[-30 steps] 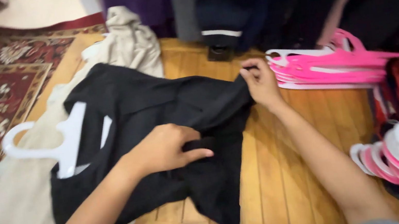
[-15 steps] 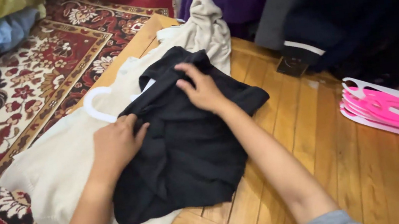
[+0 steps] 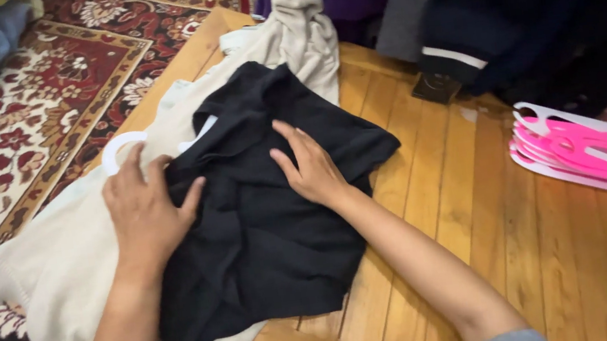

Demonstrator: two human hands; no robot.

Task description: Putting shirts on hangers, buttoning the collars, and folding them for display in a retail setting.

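Both palms press flat, fingers spread and gripping nothing: the left hand point(image 3: 143, 213) on the left edge of the folded black garment point(image 3: 271, 222), the right hand point(image 3: 311, 165) on its middle; it lies over a cream sweater point(image 3: 56, 268) and white hanger point(image 3: 118, 147) on the wooden floor point(image 3: 483, 208), by the red patterned rug point(image 3: 13, 132)

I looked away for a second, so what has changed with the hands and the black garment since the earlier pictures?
The right hand left the black garment's far edge and now presses flat on its middle. The left hand moved to its left edge, by the white hanger. The garment still lies on the cream garment.
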